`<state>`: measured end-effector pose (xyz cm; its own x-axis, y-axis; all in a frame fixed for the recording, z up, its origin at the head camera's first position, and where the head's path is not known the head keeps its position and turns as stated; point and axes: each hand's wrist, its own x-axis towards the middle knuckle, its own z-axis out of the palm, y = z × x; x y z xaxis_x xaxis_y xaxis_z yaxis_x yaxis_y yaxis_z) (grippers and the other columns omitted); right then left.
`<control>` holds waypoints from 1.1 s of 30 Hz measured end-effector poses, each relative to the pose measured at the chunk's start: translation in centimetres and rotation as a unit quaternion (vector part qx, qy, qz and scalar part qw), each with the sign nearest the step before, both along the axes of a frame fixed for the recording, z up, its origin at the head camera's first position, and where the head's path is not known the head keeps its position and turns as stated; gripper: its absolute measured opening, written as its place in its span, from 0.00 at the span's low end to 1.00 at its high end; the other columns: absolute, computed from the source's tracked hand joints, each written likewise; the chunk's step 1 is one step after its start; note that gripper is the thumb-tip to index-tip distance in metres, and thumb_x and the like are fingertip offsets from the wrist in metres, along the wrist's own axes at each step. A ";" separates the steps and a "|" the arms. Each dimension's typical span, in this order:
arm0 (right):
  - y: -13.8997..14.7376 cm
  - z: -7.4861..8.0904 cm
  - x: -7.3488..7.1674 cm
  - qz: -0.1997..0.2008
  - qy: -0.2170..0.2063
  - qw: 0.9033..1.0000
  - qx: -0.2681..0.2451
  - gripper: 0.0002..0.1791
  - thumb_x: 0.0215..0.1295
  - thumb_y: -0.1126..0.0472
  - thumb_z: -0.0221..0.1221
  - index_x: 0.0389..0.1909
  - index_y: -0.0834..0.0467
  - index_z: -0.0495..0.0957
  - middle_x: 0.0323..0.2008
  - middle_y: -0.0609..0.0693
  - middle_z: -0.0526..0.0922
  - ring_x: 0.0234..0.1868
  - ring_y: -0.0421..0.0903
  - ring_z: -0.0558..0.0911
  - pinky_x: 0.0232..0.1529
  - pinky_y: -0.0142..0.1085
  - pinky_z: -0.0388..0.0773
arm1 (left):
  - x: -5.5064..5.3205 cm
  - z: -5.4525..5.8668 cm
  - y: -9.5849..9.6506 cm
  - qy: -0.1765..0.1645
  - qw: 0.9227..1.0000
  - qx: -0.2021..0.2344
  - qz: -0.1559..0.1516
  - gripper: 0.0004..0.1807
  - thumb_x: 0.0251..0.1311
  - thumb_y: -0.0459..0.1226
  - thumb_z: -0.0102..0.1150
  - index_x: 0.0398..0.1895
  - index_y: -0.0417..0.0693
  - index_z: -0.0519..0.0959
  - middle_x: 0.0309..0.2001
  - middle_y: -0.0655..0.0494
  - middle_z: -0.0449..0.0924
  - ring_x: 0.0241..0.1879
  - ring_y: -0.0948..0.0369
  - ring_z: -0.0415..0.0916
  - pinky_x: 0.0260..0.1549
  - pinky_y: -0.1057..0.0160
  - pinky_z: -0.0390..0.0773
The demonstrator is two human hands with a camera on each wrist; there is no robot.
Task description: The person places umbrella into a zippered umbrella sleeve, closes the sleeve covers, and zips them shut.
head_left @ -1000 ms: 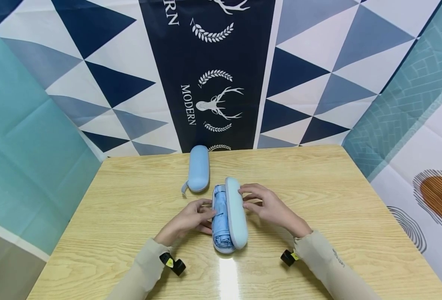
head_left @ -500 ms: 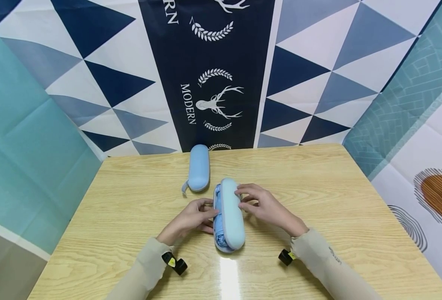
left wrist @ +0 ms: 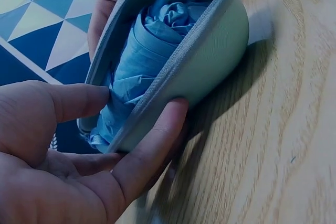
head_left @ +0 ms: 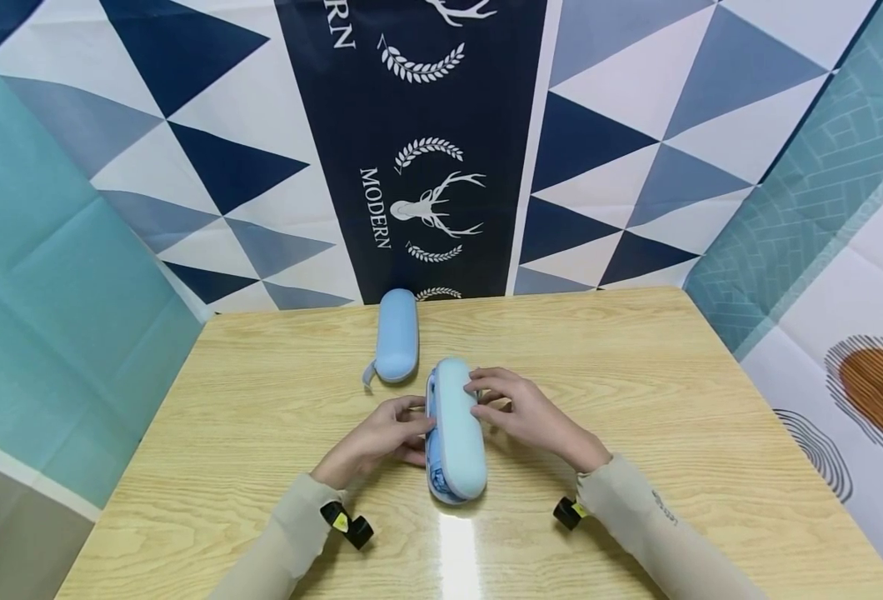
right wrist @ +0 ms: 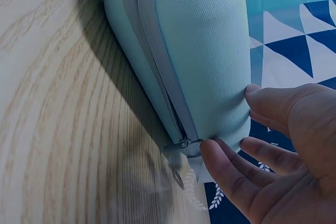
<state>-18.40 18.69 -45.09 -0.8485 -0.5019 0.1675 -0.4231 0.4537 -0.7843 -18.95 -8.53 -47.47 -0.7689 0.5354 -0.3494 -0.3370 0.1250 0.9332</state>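
A mint-green zip case [head_left: 460, 442] stands part-open on the table, its lid leaning over the lower half. Inside lies a blue folded umbrella [left wrist: 142, 61], of which the head view shows only a thin strip. My left hand [head_left: 392, 433] grips the left rim of the case, thumb inside against the umbrella and fingers along the outer wall. On the lid's far right side, my right hand [head_left: 520, 408] holds with bent fingers and thumb. In the right wrist view a zip pull [right wrist: 184, 144] hangs close to its fingertips.
A second, darker blue case [head_left: 396, 337] with a strap lies closed behind, slightly left, near the wooden table's [head_left: 599, 358] back edge. Patterned cloth [head_left: 441, 150] covers the wall behind. Both sleeves carry small black wrist cameras.
The lid has swung left over the lower half, covering most of the umbrella. My right hand has moved left with it; the left hand stays nearly in place.
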 end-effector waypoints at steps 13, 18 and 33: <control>-0.2 -0.2 -0.1 0.006 -0.003 1.000 -0.003 0.19 0.73 0.60 0.63 0.61 0.61 0.81 0.71 0.64 0.70 0.53 0.55 0.85 0.49 0.37 0.86 | 0.2 0.3 -0.3 -0.023 0.999 0.034 -0.007 0.31 0.77 0.34 0.51 0.79 0.36 0.56 0.62 0.33 0.75 0.45 0.51 0.86 0.45 0.52 0.88; -0.4 -0.3 -0.1 0.006 -0.005 1.000 -0.001 0.19 0.73 0.58 0.63 0.61 0.60 0.81 0.71 0.63 0.70 0.53 0.53 0.85 0.48 0.36 0.86 | 0.2 0.4 -0.4 -0.008 0.999 0.036 -0.022 0.39 0.69 0.28 0.59 0.79 0.35 0.53 0.64 0.32 0.72 0.47 0.51 0.85 0.45 0.52 0.88; -0.7 -0.6 0.0 -0.015 -0.030 0.999 -0.024 0.18 0.69 0.59 0.67 0.58 0.60 0.83 0.70 0.65 0.71 0.52 0.55 0.85 0.50 0.38 0.86 | 0.1 0.5 0.5 -0.003 1.000 0.023 -0.003 0.42 0.66 0.27 0.61 0.79 0.35 0.52 0.60 0.34 0.75 0.39 0.53 0.85 0.40 0.51 0.89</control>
